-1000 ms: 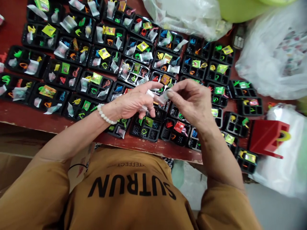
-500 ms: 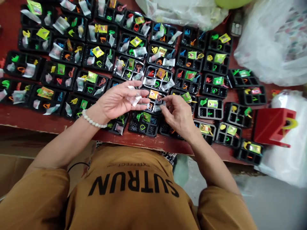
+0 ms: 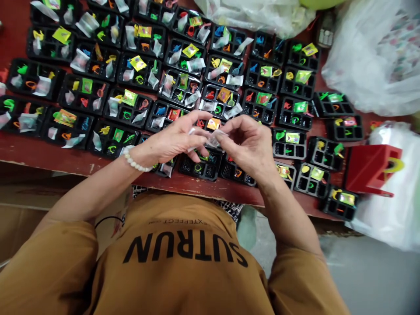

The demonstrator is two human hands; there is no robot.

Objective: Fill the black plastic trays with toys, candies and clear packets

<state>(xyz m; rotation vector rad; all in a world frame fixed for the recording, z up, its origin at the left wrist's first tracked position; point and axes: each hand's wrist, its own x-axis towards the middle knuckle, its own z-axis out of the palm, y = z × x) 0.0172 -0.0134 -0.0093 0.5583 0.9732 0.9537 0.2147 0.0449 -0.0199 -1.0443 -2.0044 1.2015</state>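
Observation:
My left hand [image 3: 183, 138], with a beaded bracelet [image 3: 136, 161] at the wrist, is curled around a small white packet [image 3: 191, 136] that shows between thumb and fingers. My right hand [image 3: 247, 142] pinches a small translucent packet [image 3: 215, 138] by thumb and fingertips, close to the left fingertips. What lies inside this packet is too blurred to tell. Both hands are above a black compartment tray, mostly hidden, in which an orange sachet [image 3: 214, 124] shows. Nearer my body is a black tray [image 3: 207, 171] with a green toy ring [image 3: 197, 168].
Rows of black trays [image 3: 292, 118] with colourful small toys, sachets and white packets cover the red table [image 3: 82, 164]. A red angular holder [image 3: 369, 170] with a yellow ring stands at the right. Clear plastic bags [image 3: 354, 61] lie at the back right.
My right hand has risen from the tray with the translucent packet and met my left hand. The left hand, palm up before, has turned and curled its fingers inward.

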